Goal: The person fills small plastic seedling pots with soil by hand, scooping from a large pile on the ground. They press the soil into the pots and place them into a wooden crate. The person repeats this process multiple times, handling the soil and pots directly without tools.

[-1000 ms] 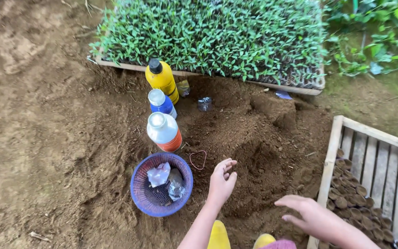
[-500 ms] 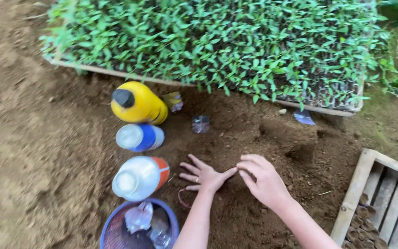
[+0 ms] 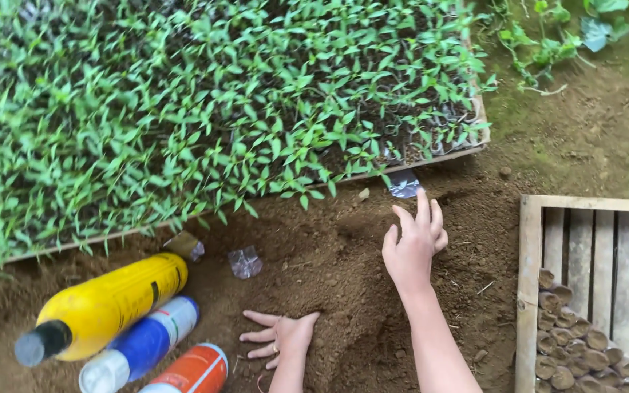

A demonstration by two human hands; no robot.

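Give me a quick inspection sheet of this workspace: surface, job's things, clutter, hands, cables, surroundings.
Surface: loose brown soil, heaped between the hands.
Job's things: soil only; neither hand holds anything.
Clutter: yellow bottle, blue bottle, orange bottle, clear plastic scraps.
Hands: left hand flat on soil, fingers spread; right hand raised over soil, open.
Cables: nothing seen.
Surroundings: seedling tray behind; wooden crate at right holding small soil-filled pots.
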